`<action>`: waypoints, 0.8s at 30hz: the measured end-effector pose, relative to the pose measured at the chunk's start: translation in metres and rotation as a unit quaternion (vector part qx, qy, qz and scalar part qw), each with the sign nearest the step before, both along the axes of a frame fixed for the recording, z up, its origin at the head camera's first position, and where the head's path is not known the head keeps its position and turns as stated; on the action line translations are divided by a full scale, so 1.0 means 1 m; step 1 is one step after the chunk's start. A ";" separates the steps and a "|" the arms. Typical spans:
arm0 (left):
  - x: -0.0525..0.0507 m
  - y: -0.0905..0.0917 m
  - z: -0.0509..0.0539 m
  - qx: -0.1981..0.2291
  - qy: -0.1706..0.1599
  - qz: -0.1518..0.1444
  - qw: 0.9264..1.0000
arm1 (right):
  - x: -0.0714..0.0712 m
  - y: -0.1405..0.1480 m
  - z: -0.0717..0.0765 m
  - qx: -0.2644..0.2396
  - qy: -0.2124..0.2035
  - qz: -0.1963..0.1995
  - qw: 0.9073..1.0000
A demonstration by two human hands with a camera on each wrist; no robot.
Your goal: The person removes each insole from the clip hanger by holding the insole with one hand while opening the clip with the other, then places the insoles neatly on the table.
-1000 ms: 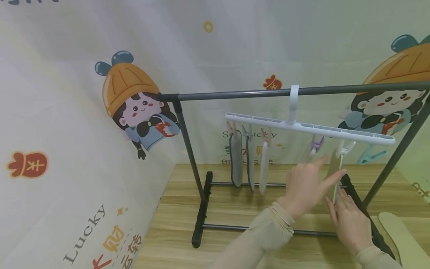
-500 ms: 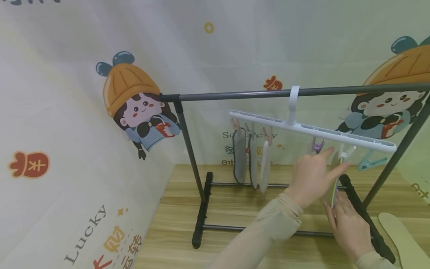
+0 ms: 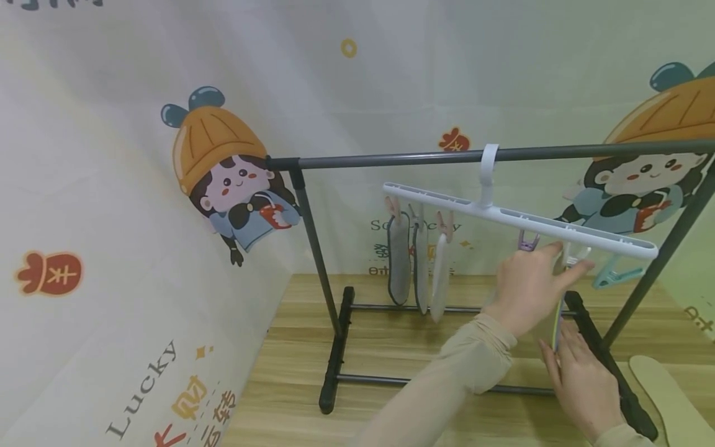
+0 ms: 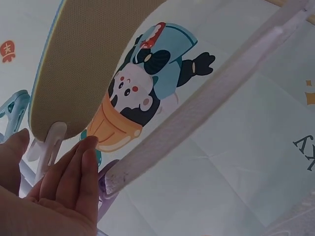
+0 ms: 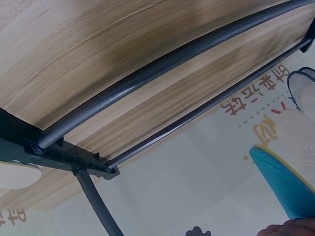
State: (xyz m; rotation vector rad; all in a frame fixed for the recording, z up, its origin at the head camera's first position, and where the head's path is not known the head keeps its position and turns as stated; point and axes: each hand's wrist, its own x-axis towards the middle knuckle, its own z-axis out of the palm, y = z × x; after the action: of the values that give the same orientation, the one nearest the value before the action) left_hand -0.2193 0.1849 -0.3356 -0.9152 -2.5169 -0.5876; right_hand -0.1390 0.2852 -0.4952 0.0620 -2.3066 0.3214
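A white hanger bar point(image 3: 516, 217) hangs by its hook from the rack. Near its right end, a white clip point(image 3: 575, 256) holds an insole point(image 3: 557, 326), which shows its tan face point(image 4: 81, 64) in the left wrist view and its blue face point(image 5: 285, 182) in the right. My left hand point(image 3: 527, 288) is at this clip, thumb and fingers spread on either side. Lower down, my right hand point(image 3: 589, 379) holds the insole's bottom end between thumb and straight fingers. A purple clip point(image 3: 527, 241) bears another insole point(image 4: 197, 105), mostly hidden by my left hand in the head view.
Several insoles, one of them grey point(image 3: 398, 261), hang from clips on the left half. An unused teal clip point(image 3: 617, 273) is at the right end. The black rack point(image 3: 391, 161) stands on a wooden surface point(image 3: 301, 347); a pale insole point(image 3: 665, 391) lies at right.
My left hand has moved right and slightly up, closer to the white clip. The hanger bar's right end has dipped and its left end has risen a little. My right hand has barely moved.
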 end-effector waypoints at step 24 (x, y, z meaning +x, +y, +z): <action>-0.005 0.000 -0.006 0.026 0.035 -0.017 0.999 | 0.001 0.002 -0.007 -0.004 0.024 -0.007 1.000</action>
State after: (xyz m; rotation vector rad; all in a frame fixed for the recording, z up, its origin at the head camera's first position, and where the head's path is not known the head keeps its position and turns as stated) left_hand -0.2244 0.1848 -0.3420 -0.9447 -2.4175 -0.6182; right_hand -0.1384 0.2869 -0.5021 0.0487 -2.2576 0.3188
